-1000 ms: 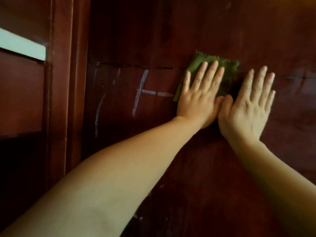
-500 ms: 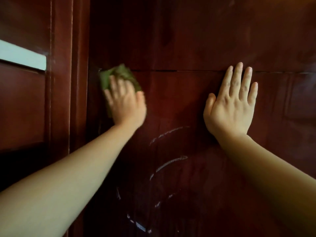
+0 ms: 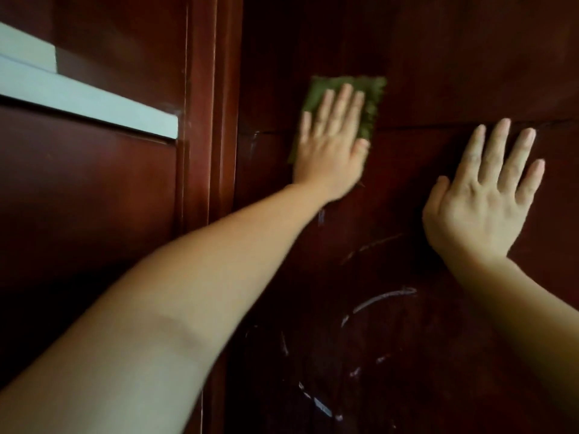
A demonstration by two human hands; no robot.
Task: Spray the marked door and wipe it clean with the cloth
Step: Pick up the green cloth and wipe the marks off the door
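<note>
A dark red-brown wooden door (image 3: pixel 438 57) fills most of the view. My left hand (image 3: pixel 329 145) presses a green cloth (image 3: pixel 371 98) flat against the door with straight fingers, near the door's left edge. To the right, my right hand (image 3: pixel 482 195) lies flat on the door with its fingers spread and holds nothing. White chalk marks (image 3: pixel 376 300) curve across the door below both hands, with more smudged strokes (image 3: pixel 322 405) lower down. No spray bottle is in view.
The door frame (image 3: pixel 203 120) runs down left of the door. Left of it is a dark wooden panel (image 3: pixel 94 189) crossed by a pale strip (image 3: pixel 94 104).
My left hand swept the cloth from beside the right hand to the door's left edge, then back rightward and up. The cross-shaped chalk marks it passed over are gone. My right hand stayed flat.
</note>
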